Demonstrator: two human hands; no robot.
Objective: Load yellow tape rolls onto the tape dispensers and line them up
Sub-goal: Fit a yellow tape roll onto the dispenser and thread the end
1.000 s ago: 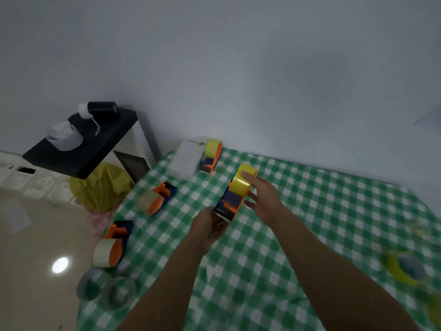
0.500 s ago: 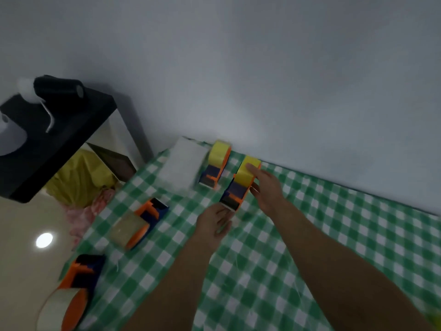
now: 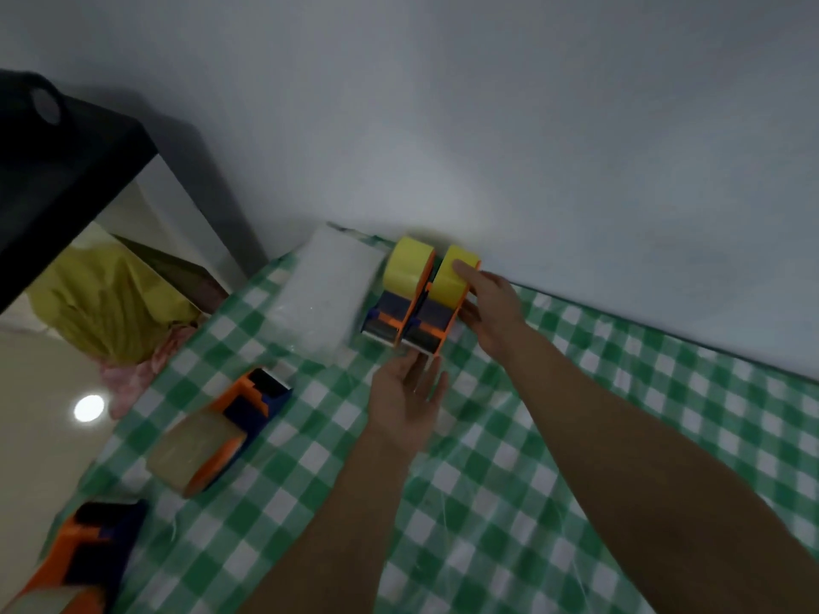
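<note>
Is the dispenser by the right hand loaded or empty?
Loaded: a yellow roll sits in that dispenser, which the right hand touches.

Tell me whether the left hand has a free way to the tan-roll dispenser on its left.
Probably yes: the left hand is open, and only bare checked cloth lies between it and the tan-roll dispenser.
</note>
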